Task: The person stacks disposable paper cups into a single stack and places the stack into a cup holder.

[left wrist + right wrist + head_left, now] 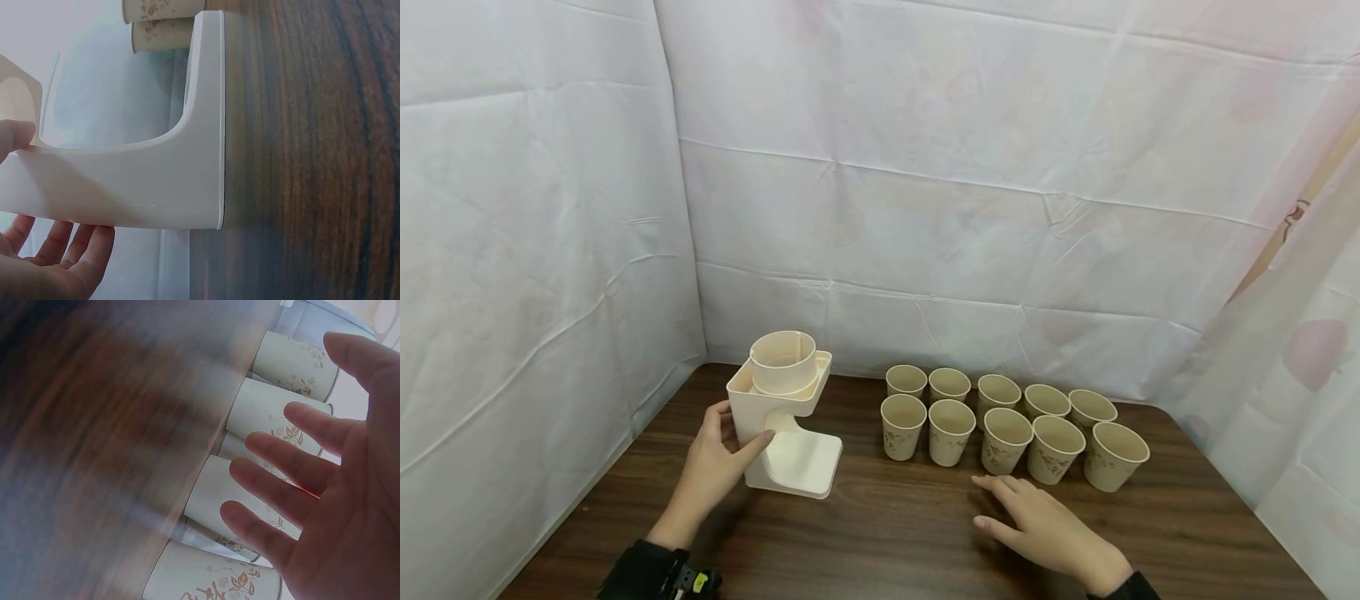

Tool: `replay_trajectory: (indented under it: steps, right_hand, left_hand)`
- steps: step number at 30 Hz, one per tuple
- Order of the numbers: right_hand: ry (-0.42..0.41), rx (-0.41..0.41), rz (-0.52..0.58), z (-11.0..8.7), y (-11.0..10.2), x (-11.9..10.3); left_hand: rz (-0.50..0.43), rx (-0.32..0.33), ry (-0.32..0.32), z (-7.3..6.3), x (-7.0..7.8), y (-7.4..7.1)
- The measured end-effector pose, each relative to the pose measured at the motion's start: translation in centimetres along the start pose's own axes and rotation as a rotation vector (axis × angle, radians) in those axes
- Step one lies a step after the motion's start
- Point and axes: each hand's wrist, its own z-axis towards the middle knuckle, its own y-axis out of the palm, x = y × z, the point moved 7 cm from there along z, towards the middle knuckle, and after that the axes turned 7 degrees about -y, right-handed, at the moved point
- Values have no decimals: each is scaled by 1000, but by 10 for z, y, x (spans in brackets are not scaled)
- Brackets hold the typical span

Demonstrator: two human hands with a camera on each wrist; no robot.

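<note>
A cream plastic C-shaped stand (758, 427) stands on the left of the table, with a flat base, an upright column and a tray-like top that carries a round, open collar (784, 371). My left hand (715, 467) grips the column from its left side, thumb across the front and fingers behind. In the left wrist view the stand's base (209, 119) rests flat on the wood. My right hand (1045, 529) hovers over the table in front of the cups, fingers spread and palm down, holding nothing. Nearest to it is a beige floral paper cup (1006, 437).
Several beige paper cups (951, 432) stand upright in two rows right of the stand, mouths up. The dark wooden table (880, 533) meets white curtains (880, 250) behind and at the left and right.
</note>
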Motion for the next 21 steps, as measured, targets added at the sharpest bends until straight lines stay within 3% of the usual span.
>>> replay_trajectory:
  steps: [8, 16, 21]
  right_hand:
    - [12, -5, 7, 1, 1, 1]
    - [16, -10, 19, 1, 2, 3]
    - [31, -23, 37, 0, 3, 5]
  left_hand:
    - [24, 18, 22, -1, 1, -2]
    - [50, 184, 161, -12, 12, -15]
    - [42, 251, 236, -23, 20, -20]
